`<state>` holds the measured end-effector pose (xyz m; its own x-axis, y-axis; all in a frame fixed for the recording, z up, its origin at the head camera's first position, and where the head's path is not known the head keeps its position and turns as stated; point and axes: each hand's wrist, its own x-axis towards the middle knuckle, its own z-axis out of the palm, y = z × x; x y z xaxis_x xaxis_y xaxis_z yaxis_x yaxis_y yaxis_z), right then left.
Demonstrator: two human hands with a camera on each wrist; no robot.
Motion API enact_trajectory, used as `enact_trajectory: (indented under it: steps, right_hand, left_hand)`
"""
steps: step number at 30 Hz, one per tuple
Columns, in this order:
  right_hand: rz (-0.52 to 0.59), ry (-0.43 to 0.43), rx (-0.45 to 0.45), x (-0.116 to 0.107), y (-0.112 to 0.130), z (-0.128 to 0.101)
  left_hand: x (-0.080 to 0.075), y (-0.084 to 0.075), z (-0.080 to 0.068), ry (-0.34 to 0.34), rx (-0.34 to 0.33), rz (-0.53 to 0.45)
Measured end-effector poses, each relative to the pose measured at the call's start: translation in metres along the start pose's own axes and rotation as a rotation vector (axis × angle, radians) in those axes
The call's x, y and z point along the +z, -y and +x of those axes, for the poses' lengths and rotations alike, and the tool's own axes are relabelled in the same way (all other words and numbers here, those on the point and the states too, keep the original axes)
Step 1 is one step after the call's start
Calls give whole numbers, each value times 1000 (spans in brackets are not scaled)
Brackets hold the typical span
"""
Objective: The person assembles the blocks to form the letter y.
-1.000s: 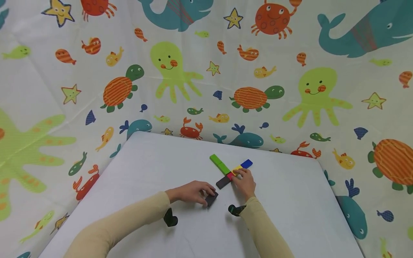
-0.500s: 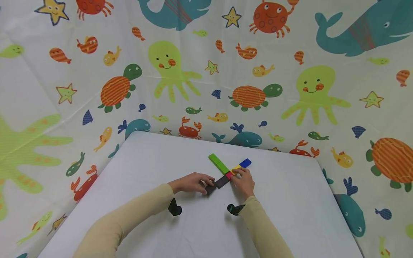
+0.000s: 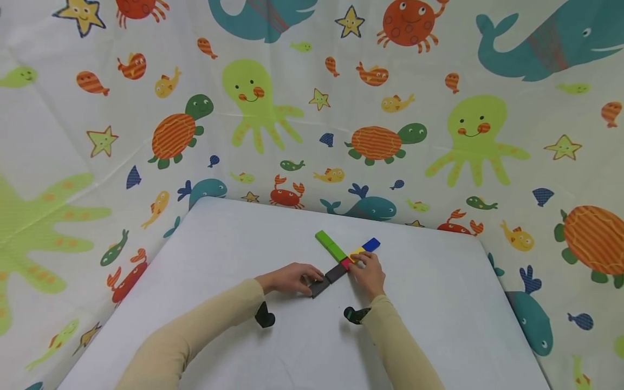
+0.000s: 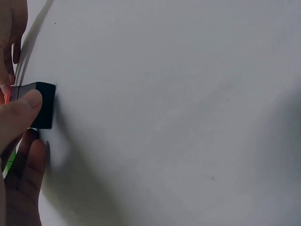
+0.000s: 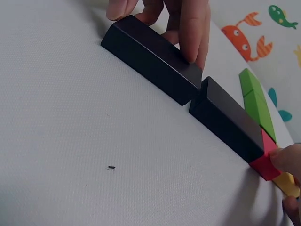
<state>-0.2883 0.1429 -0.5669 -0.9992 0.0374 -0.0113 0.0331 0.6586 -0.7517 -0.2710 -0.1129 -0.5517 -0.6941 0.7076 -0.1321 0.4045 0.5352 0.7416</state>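
Note:
On the white table [image 3: 219,244] a row of blocks runs diagonally: black block [image 3: 335,273] [image 5: 230,120], red block [image 3: 346,264] [image 5: 265,164], yellow block [image 3: 358,252] [image 5: 288,184], blue block [image 3: 372,244]. Green blocks [image 3: 330,246] [image 5: 256,101] branch off toward the far left. My left hand [image 3: 292,278] grips a second black block [image 3: 319,287] [image 4: 43,106] [image 5: 153,59], whose end touches the first black one. My right hand [image 3: 368,273] pinches the row where red meets yellow.
A sea-animal print cloth [image 3: 439,135] hangs behind and around the table. Bare table surface lies to the left, to the right and toward me. Dark straps [image 3: 264,315] show at both wrists.
My left hand has slid its black block up and to the right, until it meets the end of the other black block. The right hand has stayed on the row.

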Motion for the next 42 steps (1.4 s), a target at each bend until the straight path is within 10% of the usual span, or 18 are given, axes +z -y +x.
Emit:
enact_trajectory:
  steps: [42]
  right_hand:
    - [6,-8,-13,-4,0,-5]
  left_hand:
    - [6,-5,3,-10,2,47]
